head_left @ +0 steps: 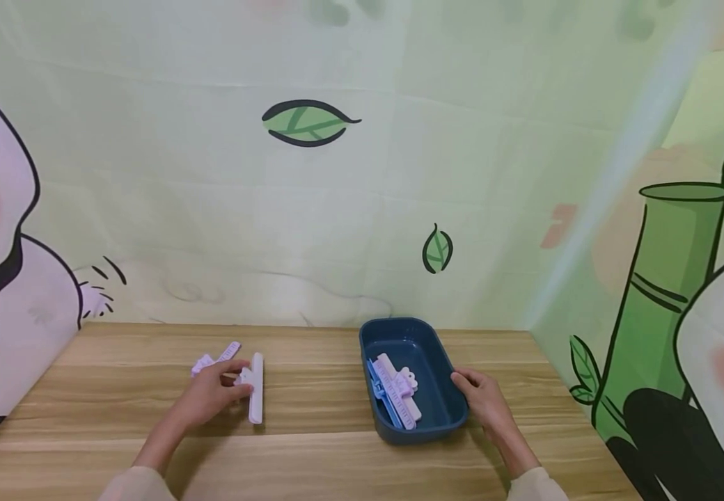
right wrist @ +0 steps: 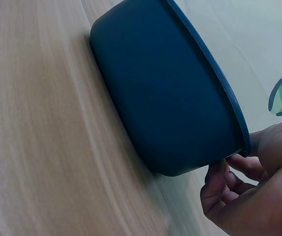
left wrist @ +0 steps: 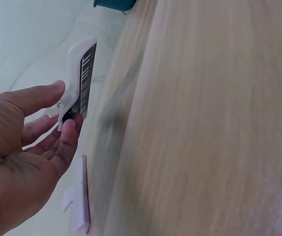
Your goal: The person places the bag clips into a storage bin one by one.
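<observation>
Tabletop [head_left: 312, 459] beneath left hand [head_left: 207, 396], clip [head_left: 257, 396] between fingertips [left wrist: 57, 88]

My left hand [head_left: 208, 395] pinches a white clip [head_left: 257, 390], its long bar running twelve to six o'clock. A pale purple clip [head_left: 230, 351] lies at its ten o'clock. My right hand [head_left: 484, 400] grips the dark blue bin [head_left: 437, 400] at three o'clock; a blue clip [head_left: 390, 410] lies inside, toward eight, beside paler clips [head_left: 395, 394].

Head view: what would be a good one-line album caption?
The left hand holds a white clip; the right hand grips a dark blue bin with more clips inside.
</observation>
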`<move>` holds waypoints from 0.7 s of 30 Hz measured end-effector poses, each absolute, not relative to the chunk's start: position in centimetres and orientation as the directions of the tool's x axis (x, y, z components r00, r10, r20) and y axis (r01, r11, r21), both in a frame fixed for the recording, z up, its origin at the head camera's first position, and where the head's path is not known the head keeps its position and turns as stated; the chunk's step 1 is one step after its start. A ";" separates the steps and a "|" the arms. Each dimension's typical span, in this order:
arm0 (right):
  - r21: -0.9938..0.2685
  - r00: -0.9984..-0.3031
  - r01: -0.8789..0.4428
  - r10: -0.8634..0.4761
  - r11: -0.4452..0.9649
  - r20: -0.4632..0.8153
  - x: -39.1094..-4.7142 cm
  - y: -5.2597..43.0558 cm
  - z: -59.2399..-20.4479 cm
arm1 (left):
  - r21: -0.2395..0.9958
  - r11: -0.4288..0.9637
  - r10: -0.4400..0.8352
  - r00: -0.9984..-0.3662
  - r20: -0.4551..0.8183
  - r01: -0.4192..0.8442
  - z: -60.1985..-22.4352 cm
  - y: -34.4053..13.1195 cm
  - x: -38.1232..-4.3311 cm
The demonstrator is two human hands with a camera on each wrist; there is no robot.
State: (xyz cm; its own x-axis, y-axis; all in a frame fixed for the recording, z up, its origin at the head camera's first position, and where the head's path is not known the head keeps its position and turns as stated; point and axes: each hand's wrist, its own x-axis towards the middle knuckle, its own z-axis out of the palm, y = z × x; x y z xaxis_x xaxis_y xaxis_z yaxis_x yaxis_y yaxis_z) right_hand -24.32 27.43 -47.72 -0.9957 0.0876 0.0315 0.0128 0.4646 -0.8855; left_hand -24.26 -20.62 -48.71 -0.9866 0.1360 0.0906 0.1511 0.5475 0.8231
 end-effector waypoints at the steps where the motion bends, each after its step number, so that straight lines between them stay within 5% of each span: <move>1: -0.886 -0.996 0.013 0.086 0.464 0.031 -24.3 27.4 -47.7 | 0.829 0.539 0.134 -0.987 0.091 0.149 -48.6 -20.6 -24.2; 21: -0.885 -0.995 0.015 0.096 0.465 0.033 -24.3 27.4 -47.7 | 0.860 0.462 0.163 -0.974 0.157 0.216 -45.5 -19.6 -22.8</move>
State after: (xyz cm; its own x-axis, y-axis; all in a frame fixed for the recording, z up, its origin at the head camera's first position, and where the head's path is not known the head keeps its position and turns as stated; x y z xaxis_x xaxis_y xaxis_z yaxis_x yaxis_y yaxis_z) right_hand -24.30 27.40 -47.74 -0.9949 0.0955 0.0332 0.0151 0.4646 -0.8854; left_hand -22.82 -19.62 -45.54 -0.9741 0.1626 0.1570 0.2157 0.4615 0.8605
